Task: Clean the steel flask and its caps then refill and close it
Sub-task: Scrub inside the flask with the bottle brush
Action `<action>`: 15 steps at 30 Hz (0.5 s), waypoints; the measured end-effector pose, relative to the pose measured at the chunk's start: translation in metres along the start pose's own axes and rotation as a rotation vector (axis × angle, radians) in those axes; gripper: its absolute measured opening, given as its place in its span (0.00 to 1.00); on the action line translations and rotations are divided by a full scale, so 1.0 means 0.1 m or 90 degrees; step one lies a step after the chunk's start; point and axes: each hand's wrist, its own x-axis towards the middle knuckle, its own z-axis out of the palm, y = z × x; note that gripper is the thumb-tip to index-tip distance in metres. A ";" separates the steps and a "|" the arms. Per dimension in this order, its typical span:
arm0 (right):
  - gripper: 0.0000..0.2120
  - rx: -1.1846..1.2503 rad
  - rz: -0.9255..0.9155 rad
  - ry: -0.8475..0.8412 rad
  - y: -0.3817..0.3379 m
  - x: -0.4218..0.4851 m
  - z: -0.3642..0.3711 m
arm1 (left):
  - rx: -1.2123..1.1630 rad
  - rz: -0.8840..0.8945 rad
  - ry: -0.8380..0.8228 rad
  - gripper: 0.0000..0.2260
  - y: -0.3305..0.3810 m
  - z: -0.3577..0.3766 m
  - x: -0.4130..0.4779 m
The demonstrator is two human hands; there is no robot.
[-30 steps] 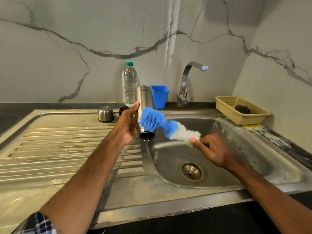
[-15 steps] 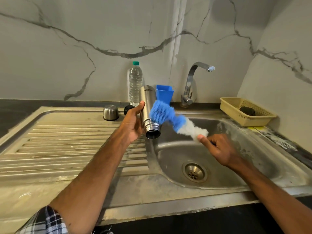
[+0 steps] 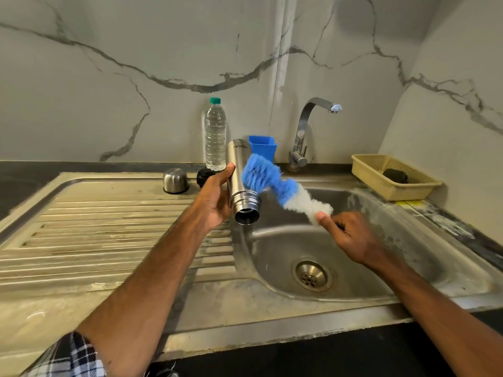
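Note:
My left hand (image 3: 215,197) grips the steel flask (image 3: 239,175) upside down, its open threaded mouth tilted toward me over the sink's left rim. My right hand (image 3: 345,235) holds the handle of a blue and white bottle brush (image 3: 275,183); its blue bristles press against the flask's right side. The handle is hidden in my fist. A steel outer cap (image 3: 175,180) and a black inner cap (image 3: 205,176) stand on the drainboard behind the flask. A clear water bottle (image 3: 215,134) with a green lid stands at the wall.
The sink basin (image 3: 381,268) with its drain (image 3: 311,276) lies below my right hand. A tap (image 3: 307,126) rises behind it. A blue cup (image 3: 262,146) stands by the tap. A yellow basket (image 3: 392,186) holding a dark scrubber sits at the right. The ribbed drainboard (image 3: 95,235) spreads to the left.
The brush's blue bristles have slid up along the outside of the flask, from near its mouth toward its body. Both hands keep their grip.

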 end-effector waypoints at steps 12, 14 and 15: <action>0.33 -0.020 -0.011 -0.004 0.02 0.01 0.03 | 0.051 -0.010 -0.016 0.22 -0.03 -0.05 0.05; 0.31 -0.005 0.009 0.012 0.01 0.00 0.01 | 0.060 -0.016 -0.017 0.23 -0.07 0.00 0.06; 0.30 -0.010 -0.003 0.008 0.02 0.00 0.01 | 0.070 -0.014 -0.018 0.21 -0.08 0.03 0.05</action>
